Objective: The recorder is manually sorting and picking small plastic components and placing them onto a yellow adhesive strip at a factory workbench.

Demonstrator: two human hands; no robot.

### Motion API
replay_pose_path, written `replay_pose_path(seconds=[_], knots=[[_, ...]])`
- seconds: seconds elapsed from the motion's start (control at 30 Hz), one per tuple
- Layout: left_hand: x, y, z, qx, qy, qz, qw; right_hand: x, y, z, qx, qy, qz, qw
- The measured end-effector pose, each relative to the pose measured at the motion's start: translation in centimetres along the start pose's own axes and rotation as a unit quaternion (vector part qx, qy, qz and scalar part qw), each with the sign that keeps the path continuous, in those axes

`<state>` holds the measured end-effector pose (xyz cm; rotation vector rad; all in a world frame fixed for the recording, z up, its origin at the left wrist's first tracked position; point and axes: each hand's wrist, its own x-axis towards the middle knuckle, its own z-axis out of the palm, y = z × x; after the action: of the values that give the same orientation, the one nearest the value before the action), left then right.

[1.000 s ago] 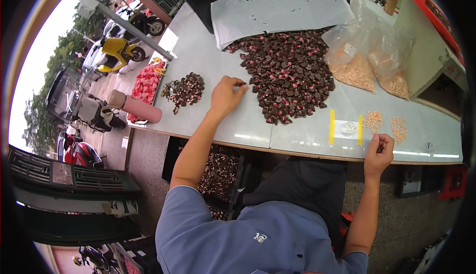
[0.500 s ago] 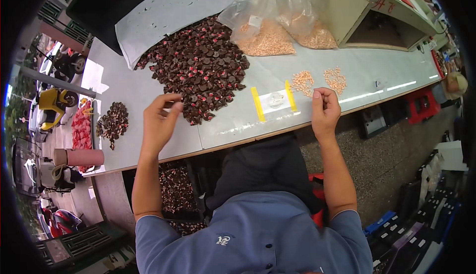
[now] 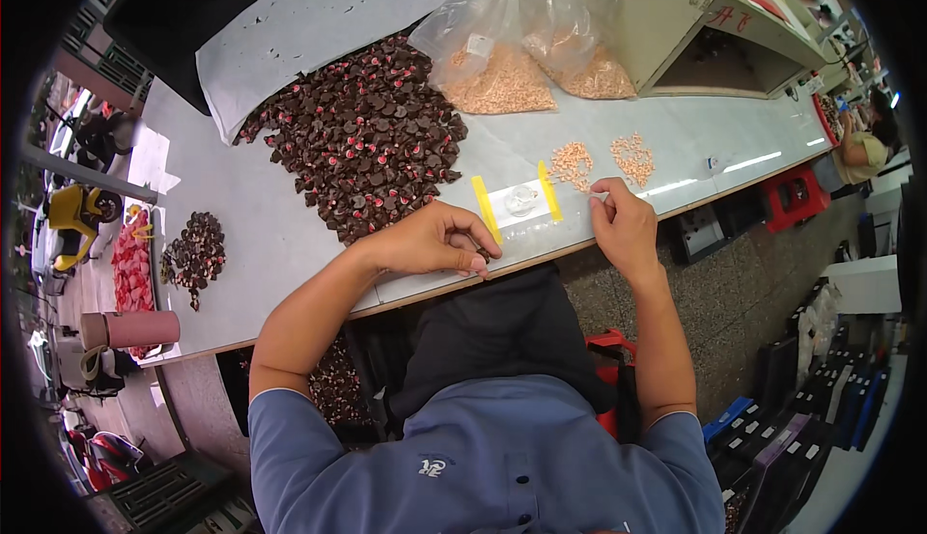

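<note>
My left hand (image 3: 436, 239) is over the table's front edge, its thumb and fingers pinched on a small dark piece that shows only partly at the fingertips. My right hand (image 3: 626, 225) is closed in a pinch just in front of small beige pieces (image 3: 572, 163); whatever it holds is too small to make out. Between the hands lies a white card (image 3: 497, 204) with yellow tape strips at its sides and a clear round object (image 3: 522, 200) on it. Beyond my left hand spreads a big heap of dark brown pieces with pink-red spots (image 3: 362, 138).
Clear bags of beige pieces (image 3: 502, 80) stand at the back beside a grey-green box (image 3: 715, 42). Another beige cluster (image 3: 633, 159) lies right. A smaller dark pile (image 3: 198, 249), a tray of pink-red pieces (image 3: 132, 268) and a pink cylinder (image 3: 143, 327) are left.
My left hand has swung right and nearer, from beside the dark heap to the table edge near the card, with a small dark piece in its fingers. The right hand stays pinched near the beige pieces.
</note>
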<state>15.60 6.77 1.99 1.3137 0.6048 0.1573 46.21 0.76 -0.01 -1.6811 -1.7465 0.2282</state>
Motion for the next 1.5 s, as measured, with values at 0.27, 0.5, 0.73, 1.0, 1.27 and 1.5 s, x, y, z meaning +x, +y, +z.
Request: replay_pose_path(seconds=[0.27,0.5,0.73,1.0,1.27,1.5], knots=[[-0.3,-0.7,-0.5,-0.041,-0.010,0.008,0.999,0.5,-1.0,0.0,-0.063,-0.022,0.062,0.996],[-0.4,-1.0,-0.6,-0.040,-0.013,0.006,0.999,1.1,-0.9,0.7,-0.070,-0.012,0.104,0.992],[-0.4,-1.1,-0.6,-0.043,-0.019,0.010,0.999,1.2,-1.4,0.3,-0.078,-0.041,0.098,0.991],[-0.4,-1.1,-0.6,-0.044,-0.020,0.010,0.999,1.6,-1.3,0.4,-0.065,-0.050,0.119,0.990],[-0.3,-1.1,-0.6,-0.044,-0.012,0.007,0.999,1.5,-1.0,0.2,-0.045,-0.054,0.130,0.989],[-0.3,-1.1,-0.5,-0.040,-0.007,0.008,0.999,2.2,-1.1,-0.5,-0.018,-0.104,0.153,0.983]])
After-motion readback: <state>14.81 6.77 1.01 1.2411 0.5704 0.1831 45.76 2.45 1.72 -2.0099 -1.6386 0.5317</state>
